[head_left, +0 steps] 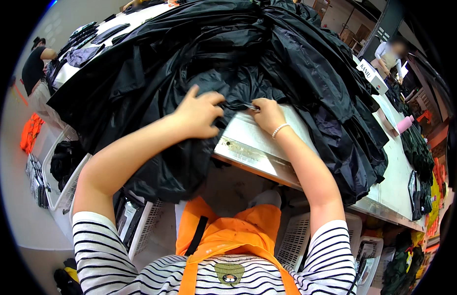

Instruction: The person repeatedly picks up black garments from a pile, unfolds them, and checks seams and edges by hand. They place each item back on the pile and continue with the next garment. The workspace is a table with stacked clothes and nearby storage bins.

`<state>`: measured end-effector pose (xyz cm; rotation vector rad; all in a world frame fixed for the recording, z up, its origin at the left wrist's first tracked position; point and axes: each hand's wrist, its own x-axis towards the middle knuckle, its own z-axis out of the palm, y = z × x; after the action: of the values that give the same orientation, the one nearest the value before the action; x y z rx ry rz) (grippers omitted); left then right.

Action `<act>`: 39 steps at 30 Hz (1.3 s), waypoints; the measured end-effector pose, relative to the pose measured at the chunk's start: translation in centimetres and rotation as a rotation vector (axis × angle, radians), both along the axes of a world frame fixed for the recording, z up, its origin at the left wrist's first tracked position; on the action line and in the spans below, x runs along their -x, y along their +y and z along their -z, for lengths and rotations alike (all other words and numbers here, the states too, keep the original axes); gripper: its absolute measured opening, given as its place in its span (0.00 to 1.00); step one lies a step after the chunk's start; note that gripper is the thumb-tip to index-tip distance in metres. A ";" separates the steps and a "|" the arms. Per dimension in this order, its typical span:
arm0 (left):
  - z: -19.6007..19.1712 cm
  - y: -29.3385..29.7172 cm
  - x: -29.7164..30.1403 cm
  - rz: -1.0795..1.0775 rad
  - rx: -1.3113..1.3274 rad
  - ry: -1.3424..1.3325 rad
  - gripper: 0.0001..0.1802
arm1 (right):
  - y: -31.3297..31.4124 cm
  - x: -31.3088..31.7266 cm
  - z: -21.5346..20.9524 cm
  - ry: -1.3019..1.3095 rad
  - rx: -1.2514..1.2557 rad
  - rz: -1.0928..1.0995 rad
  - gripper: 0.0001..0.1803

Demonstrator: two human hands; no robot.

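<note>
A big heap of shiny black fabric (213, 54), apparently thin garments, covers most of the white table (248, 135) and hangs over its near edge. My left hand (201, 115) is over the fabric left of centre, slightly blurred, with its fingers apart and bent. To its right, my right hand (268, 117), with a beaded bracelet at the wrist, is closed on a small shiny metal tool (251, 107). The tool's tip points left, at the edge of the black fabric. Its exact kind is too small to tell, and my fingers hide most of it.
White plastic baskets (293, 241) stand under the table, and another white basket (66, 172) with black items is on the left. A pink bottle (404, 124) and white box (372, 76) are on the right. One person (35, 66) works far left, another (388, 58) far right.
</note>
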<state>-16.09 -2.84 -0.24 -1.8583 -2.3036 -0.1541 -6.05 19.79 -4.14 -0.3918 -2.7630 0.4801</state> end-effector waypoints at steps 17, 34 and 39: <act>1.3 12.1 -3.2 -0.033 -0.291 -0.086 0.35 | 8.6 -11.4 -1.1 0.349 0.452 -0.079 0.13; 5.6 10.2 1.2 0.067 -0.587 -1.021 0.15 | 3.0 -9.1 -6.1 0.222 -0.087 -0.057 0.25; 5.6 10.5 2.0 -0.167 -0.648 -0.930 0.18 | 4.3 -6.3 -4.7 0.039 -0.049 0.022 0.09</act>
<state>-18.11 7.69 -5.79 -1.3618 -2.3795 -1.8061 0.27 24.13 0.61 -0.3960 -2.7240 0.4093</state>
